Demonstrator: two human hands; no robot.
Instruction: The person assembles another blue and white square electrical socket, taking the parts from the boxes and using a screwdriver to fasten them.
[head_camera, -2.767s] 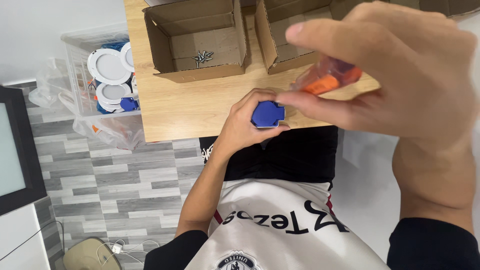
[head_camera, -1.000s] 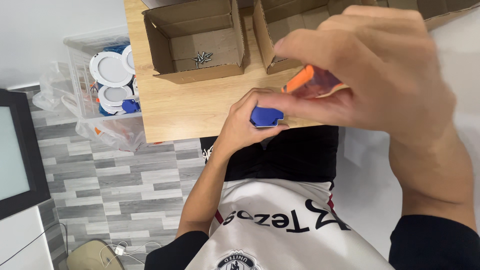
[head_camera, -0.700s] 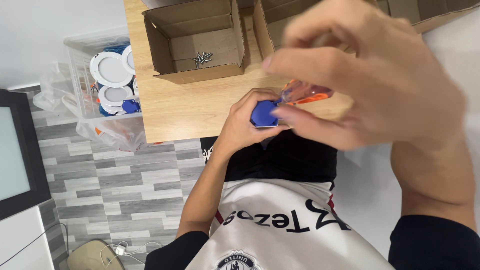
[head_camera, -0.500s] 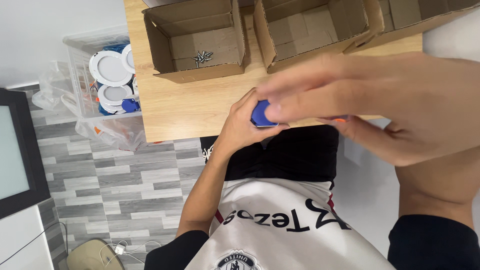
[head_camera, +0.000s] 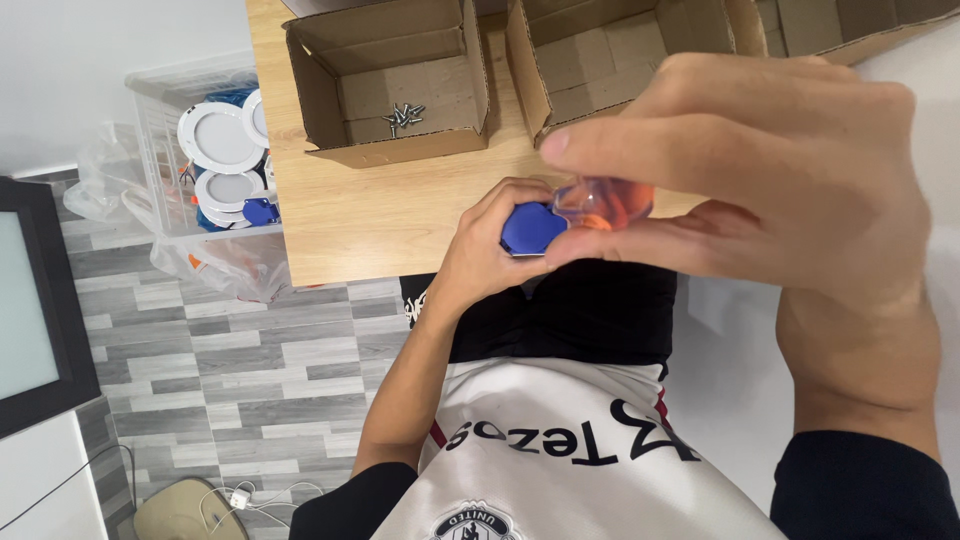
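Head view, looking straight down. Left hand (head_camera: 490, 255), centre of the frame: fingers curled around a small blue part (head_camera: 532, 228), gripping it at the near edge of the wooden table (head_camera: 370, 215). Right hand (head_camera: 760, 190), large and close to the lens at centre right: thumb and forefinger pinching an orange tool (head_camera: 605, 203) with a clear handle, its tip touching the blue part. Open cardboard box (head_camera: 385, 80), upper centre left on the table: holds a few small screws (head_camera: 402, 116). Second cardboard box (head_camera: 620, 55), just to its right, partly hidden by the right hand. Clear plastic bin (head_camera: 165, 130), upper left beside the table: holds round white lamp fittings (head_camera: 218, 138) and blue pieces. Grey plank floor (head_camera: 230, 370), lower left. White shirt (head_camera: 560, 460), bottom centre.
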